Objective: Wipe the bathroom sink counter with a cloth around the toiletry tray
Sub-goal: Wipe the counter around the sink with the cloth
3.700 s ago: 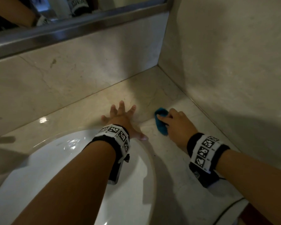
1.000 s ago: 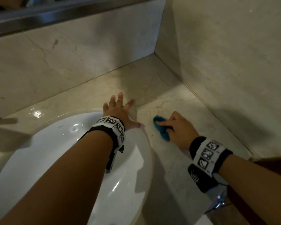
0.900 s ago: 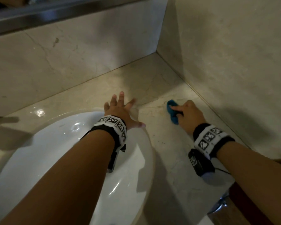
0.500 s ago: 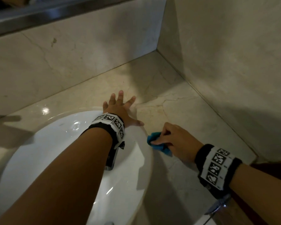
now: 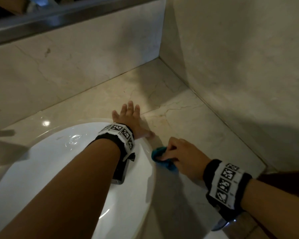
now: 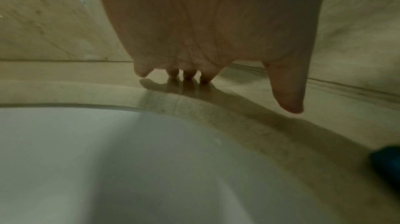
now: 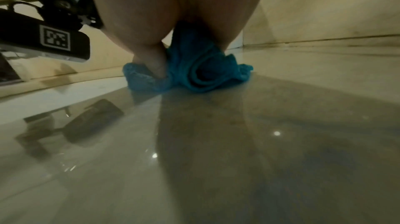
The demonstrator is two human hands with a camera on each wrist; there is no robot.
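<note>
My right hand (image 5: 179,156) grips a bunched blue cloth (image 5: 162,158) and presses it on the beige marble counter (image 5: 197,128), right beside the rim of the white sink (image 5: 62,163). In the right wrist view the cloth (image 7: 194,71) bulges out from under my curled fingers onto the glossy stone. My left hand (image 5: 129,118) lies flat with straight fingers on the counter just behind the sink rim; its fingertips (image 6: 188,75) touch the stone. No toiletry tray is in view.
Marble walls meet in a corner (image 5: 160,56) behind the counter. A metal mirror ledge (image 5: 41,16) runs along the top left. The counter's front edge (image 5: 259,171) lies at the lower right, near my right wrist.
My right hand swept the cloth from the middle of the counter out towards the right wall, then back to the sink rim. The left hand stayed flat in place.
</note>
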